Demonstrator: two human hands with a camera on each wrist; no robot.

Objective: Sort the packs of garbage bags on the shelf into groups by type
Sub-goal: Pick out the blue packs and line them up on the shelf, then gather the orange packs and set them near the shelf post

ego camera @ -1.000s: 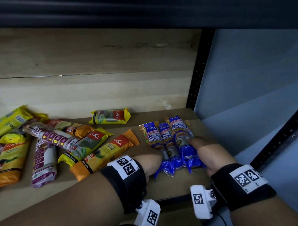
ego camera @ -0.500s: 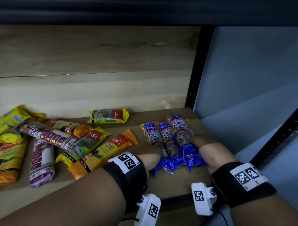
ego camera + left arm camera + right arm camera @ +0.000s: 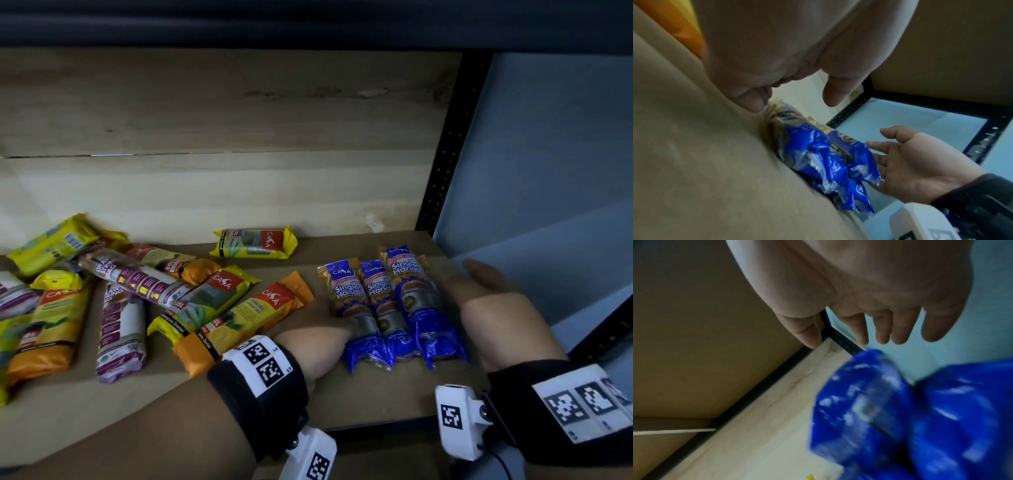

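Progress: three blue packs (image 3: pixel 387 308) grouped between both spread grips, left grip (image 3: pixel 322 339) touching, right grip (image 3: pixel 493 308) beside; mixed pile (image 3: pixel 137 291) beyond left grip unsorted.

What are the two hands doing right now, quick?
Left hand: open, fingers touching the left side of the blue packs.
Right hand: open, fingers straight, beside the blue packs, holding nothing.

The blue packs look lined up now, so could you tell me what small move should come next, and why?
Probably reach the left hand to the lone yellow pack near the back wall. The three blue packs already lie side by side, the right hand is open beside them, and that yellow pack sits apart from the mixed pile.
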